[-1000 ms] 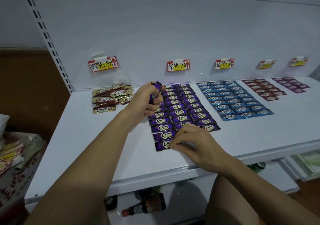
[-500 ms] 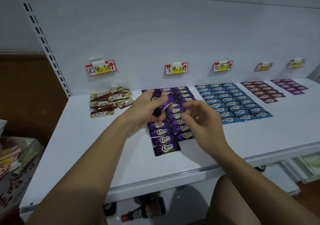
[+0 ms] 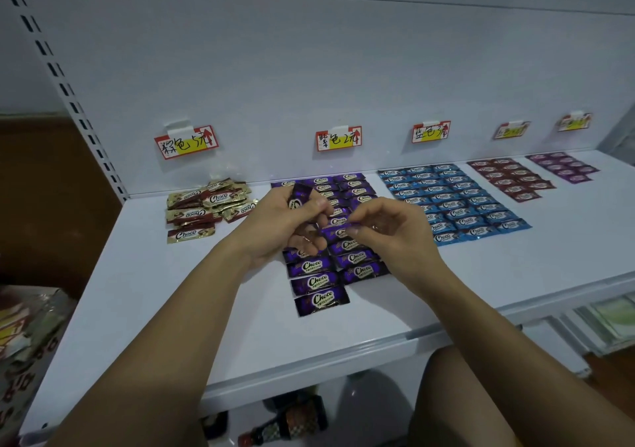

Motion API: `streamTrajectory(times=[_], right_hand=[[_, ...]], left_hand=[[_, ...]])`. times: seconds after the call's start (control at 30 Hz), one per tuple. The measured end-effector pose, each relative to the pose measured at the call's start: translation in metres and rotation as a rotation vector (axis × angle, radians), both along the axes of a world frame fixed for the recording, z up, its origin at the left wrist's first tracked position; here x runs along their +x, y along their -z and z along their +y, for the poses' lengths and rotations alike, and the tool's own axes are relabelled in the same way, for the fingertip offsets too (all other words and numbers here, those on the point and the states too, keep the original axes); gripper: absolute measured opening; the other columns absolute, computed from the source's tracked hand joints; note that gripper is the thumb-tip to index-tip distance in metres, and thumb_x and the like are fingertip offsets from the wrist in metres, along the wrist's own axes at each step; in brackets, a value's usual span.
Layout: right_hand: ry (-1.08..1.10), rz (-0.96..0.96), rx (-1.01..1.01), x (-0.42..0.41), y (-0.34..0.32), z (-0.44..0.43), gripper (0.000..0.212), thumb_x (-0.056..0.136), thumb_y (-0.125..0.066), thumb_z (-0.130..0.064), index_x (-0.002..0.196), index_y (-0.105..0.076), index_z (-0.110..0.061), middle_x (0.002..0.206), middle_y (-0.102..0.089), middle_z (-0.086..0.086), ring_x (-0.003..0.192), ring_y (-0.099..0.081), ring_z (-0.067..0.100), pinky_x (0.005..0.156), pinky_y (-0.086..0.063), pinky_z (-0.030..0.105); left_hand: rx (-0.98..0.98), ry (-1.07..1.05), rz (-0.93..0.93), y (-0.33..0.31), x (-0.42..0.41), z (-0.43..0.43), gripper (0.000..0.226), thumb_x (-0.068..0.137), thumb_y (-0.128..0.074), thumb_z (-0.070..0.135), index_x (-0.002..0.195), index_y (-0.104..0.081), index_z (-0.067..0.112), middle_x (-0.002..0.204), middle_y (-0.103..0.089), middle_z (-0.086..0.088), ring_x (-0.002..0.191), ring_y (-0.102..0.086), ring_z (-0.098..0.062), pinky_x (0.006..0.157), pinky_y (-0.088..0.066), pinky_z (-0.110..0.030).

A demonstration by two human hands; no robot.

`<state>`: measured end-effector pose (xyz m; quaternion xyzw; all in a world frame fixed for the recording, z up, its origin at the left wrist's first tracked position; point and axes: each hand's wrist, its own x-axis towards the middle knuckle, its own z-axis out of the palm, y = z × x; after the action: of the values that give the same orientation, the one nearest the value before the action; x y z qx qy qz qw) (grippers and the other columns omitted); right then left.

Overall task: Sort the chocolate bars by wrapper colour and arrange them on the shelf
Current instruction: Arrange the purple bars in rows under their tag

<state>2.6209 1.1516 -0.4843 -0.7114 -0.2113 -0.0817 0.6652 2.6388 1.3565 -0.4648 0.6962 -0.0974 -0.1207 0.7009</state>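
The white shelf [image 3: 144, 309] carries five colour groups under tags on its back panel. The largest is the blue block [image 3: 457, 202], laid in tidy rows. Next comes the purple block [image 3: 319, 283], whose left column runs further toward the front edge than the column beside it. To the right lie a smaller dark-red group [image 3: 512, 180] and a magenta group [image 3: 563, 168], and at the left end sits a loose, unordered gold-and-brown pile [image 3: 206, 209]. Both hands hover over the middle of the purple block. The left hand [image 3: 281, 226] is curled round a few spare purple bars [image 3: 299, 194], one standing up above the thumb. The right hand [image 3: 391, 237] appears to pinch the end of a single purple bar [image 3: 335, 231] between thumb and forefinger, its other fingers loosely bent. The step in hand looks like feeding purple bars one at a time from the left hand's stock into the grid. The next move would call for laying this bar flat at the foot of the shorter column, logo up and square with its neighbours, without nudging the rows already set. The gold-and-brown pile has yet to be ordered. Every readable wrapper says "Choco" in white script. The handwritten tags read 棕色 [image 3: 186, 141] over the pile, 紫色 [image 3: 338, 139] over purple and 蓝色 [image 3: 431, 132] over blue, each with a price and a red arrow. The two far tags are too small to read.
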Motion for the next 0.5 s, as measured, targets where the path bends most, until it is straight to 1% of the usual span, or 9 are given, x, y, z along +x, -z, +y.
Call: streamTrajectory(times=[0.07, 0.1, 0.17, 0.2, 0.27, 0.33, 0.37, 0.43, 0.5], right_hand=[[-0.006, -0.070, 0.003, -0.002, 0.003, -0.007, 0.027, 0.078, -0.068, 0.019, 0.085, -0.071, -0.006, 0.092, -0.070, 0.008, 0.092, -0.068, 0.014, 0.078, -0.055, 0.025], [-0.002, -0.090, -0.002, -0.003, 0.004, -0.011, 0.026, 0.078, -0.065, 0.018, 0.083, -0.071, -0.007, 0.099, -0.069, 0.012, 0.099, -0.067, 0.016, 0.079, -0.056, 0.027], [-0.003, -0.089, 0.006, -0.006, 0.006, -0.018, 0.025, 0.079, -0.061, 0.016, 0.081, -0.071, -0.007, 0.105, -0.068, 0.014, 0.108, -0.065, 0.021, 0.080, -0.058, 0.031], [-0.005, -0.085, 0.014, -0.007, 0.007, -0.021, 0.025, 0.079, -0.060, 0.016, 0.080, -0.070, -0.007, 0.105, -0.070, 0.014, 0.108, -0.065, 0.022, 0.081, -0.058, 0.033], [0.007, -0.078, 0.030, -0.010, 0.009, -0.027, 0.026, 0.077, -0.058, 0.016, 0.076, -0.069, -0.008, 0.102, -0.072, 0.015, 0.103, -0.068, 0.026, 0.084, -0.057, 0.037], [0.002, -0.051, 0.058, -0.013, 0.011, -0.032, 0.027, 0.075, -0.054, 0.014, 0.073, -0.067, -0.010, 0.101, -0.072, 0.018, 0.099, -0.069, 0.031, 0.087, -0.057, 0.041], [-0.001, -0.030, 0.074, -0.015, 0.011, -0.035, 0.026, 0.075, -0.052, 0.014, 0.074, -0.064, -0.009, 0.099, -0.072, 0.020, 0.097, -0.070, 0.033, 0.088, -0.057, 0.043], [-0.019, 0.008, 0.094, -0.020, 0.009, -0.040, 0.020, 0.074, -0.046, 0.014, 0.077, -0.058, -0.002, 0.087, -0.071, 0.020, 0.092, -0.070, 0.032, 0.084, -0.058, 0.041], [-0.019, 0.019, 0.048, -0.026, 0.004, -0.045, 0.020, 0.076, -0.043, 0.011, 0.080, -0.059, 0.000, 0.078, -0.068, 0.013, 0.083, -0.068, 0.025, 0.074, -0.057, 0.035]], left_hand=[[0.054, -0.017, -0.028, 0.002, 0.002, 0.000, 0.023, 0.103, -0.057, 0.022, 0.102, -0.068, 0.003, 0.076, -0.065, -0.003, 0.052, -0.058, -0.017, 0.045, -0.050, -0.026], [0.080, -0.022, -0.043, 0.003, 0.002, 0.000, 0.024, 0.103, -0.055, 0.023, 0.101, -0.069, 0.003, 0.071, -0.062, -0.001, 0.047, -0.049, -0.015, 0.042, -0.041, -0.024], [0.115, -0.029, -0.058, 0.005, 0.003, 0.001, 0.026, 0.104, -0.054, 0.026, 0.100, -0.068, 0.005, 0.060, -0.054, 0.005, 0.046, -0.033, -0.012, 0.043, -0.025, -0.023], [0.136, -0.041, -0.065, 0.005, 0.003, 0.001, 0.025, 0.103, -0.056, 0.027, 0.099, -0.069, 0.006, 0.056, -0.051, 0.009, 0.046, -0.031, -0.011, 0.045, -0.024, -0.023], [0.210, -0.048, -0.146, 0.002, 0.001, 0.000, 0.021, 0.101, -0.060, 0.026, 0.094, -0.071, 0.010, 0.052, -0.053, 0.011, 0.046, -0.041, -0.009, 0.048, -0.032, -0.023], [0.353, 0.013, -0.332, 0.000, -0.001, 0.000, 0.012, 0.096, -0.067, 0.022, 0.089, -0.074, 0.014, 0.066, -0.067, 0.007, 0.062, -0.062, -0.011, 0.060, -0.047, -0.024], [0.428, 0.087, -0.406, 0.000, -0.003, 0.000, 0.009, 0.093, -0.072, 0.021, 0.086, -0.075, 0.017, 0.074, -0.071, 0.002, 0.071, -0.065, -0.015, 0.067, -0.050, -0.027], [0.508, 0.261, -0.430, 0.000, -0.005, 0.000, 0.006, 0.088, -0.078, 0.021, 0.083, -0.077, 0.018, 0.077, -0.071, -0.005, 0.071, -0.063, -0.018, 0.069, -0.049, -0.029], [0.534, 0.397, -0.382, 0.002, -0.006, -0.001, 0.005, 0.086, -0.080, 0.020, 0.083, -0.078, 0.016, 0.076, -0.072, -0.003, 0.068, -0.060, -0.015, 0.066, -0.049, -0.026]])
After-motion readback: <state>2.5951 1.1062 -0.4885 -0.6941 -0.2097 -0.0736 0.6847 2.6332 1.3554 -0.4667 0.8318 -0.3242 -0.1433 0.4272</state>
